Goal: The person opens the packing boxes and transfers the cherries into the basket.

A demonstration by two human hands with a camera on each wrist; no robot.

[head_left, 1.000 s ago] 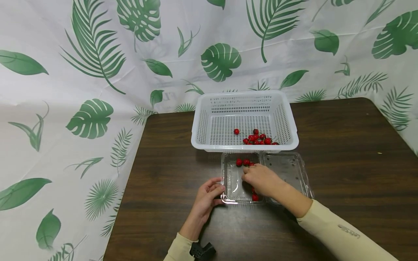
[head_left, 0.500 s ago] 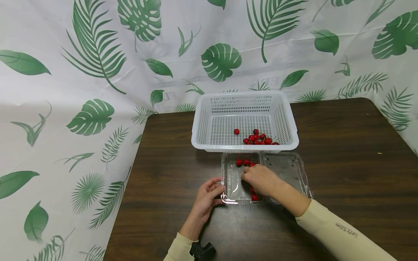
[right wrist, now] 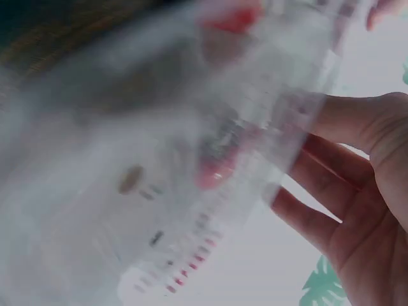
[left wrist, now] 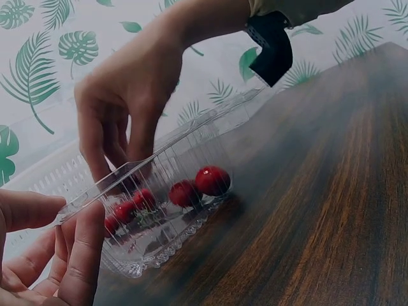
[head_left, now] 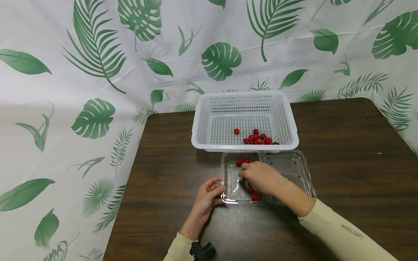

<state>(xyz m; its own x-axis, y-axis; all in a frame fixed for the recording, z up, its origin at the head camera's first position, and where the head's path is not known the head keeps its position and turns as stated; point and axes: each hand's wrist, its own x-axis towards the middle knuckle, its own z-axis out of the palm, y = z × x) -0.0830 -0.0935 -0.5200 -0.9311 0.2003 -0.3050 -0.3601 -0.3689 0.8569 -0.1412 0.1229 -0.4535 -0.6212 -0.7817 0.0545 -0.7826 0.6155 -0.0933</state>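
A hinged clear plastic box [head_left: 232, 186] lies open on the table, its lid [head_left: 290, 167] folded out to the right. My left hand [head_left: 207, 197] pinches the box's left rim between thumb and fingers, plain in the left wrist view. Into the box reaches my right hand [head_left: 262, 177], fingers pointing down among the cherries [left wrist: 212, 180]. Its fingertips are hidden behind the plastic, so whether they grip a cherry cannot be told. Two cherries [head_left: 239, 162] show at the box's back, others along its right side. Through blurred plastic, the right wrist view shows a cherry [right wrist: 218, 171] near that hand.
Directly behind the box stands a white perforated basket [head_left: 245, 148], with several cherries [head_left: 256, 137] gathered at its front right and one [head_left: 236, 131] apart. Dark wood tabletop [head_left: 169, 163] extends to both sides. A leaf-patterned cloth [head_left: 130, 72] hangs behind and at left.
My right hand has shifted slightly left and back within the box. The lid's outer edge has moved a little to the right. My left hand stays on the rim.
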